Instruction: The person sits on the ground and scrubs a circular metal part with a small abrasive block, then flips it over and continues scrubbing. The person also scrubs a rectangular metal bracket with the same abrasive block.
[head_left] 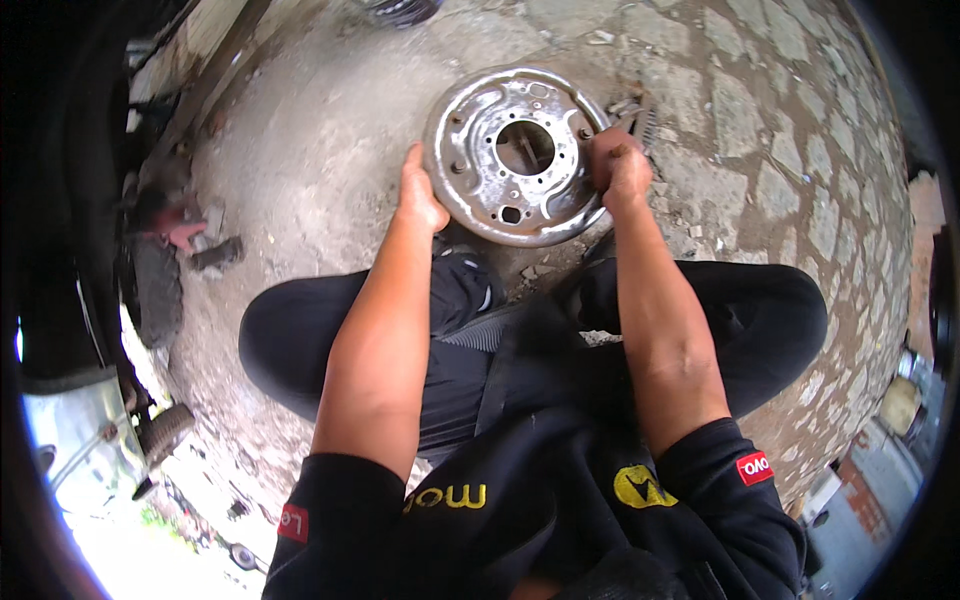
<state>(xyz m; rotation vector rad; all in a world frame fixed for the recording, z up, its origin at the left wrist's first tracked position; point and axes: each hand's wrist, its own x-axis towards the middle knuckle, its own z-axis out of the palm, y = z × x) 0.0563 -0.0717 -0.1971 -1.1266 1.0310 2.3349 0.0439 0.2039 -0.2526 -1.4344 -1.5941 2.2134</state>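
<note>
A round, worn metal brake backing plate [480, 193] with a large centre hole and several smaller holes is in front of me, above the ground and slightly tilted. My left hand [420, 195] grips its left rim, thumb stretched along the edge and the other fingers mostly hidden. At the right rim, my right hand [622, 172] is closed over the plate's face, its fingers curled and partly blurred. Whatever it may hold is hidden. Just beyond that hand lie metal parts [628, 108], one of them ribbed like a coil spring.
Stone paving [740, 115] covers the ground on the right, smoother dusty ground [310, 150] the left. My bent legs [765, 315] flank the work spot. A dark block [217, 254] and a reddish piece [183, 232] lie at left. A dark round object [405, 10] sits at the far edge.
</note>
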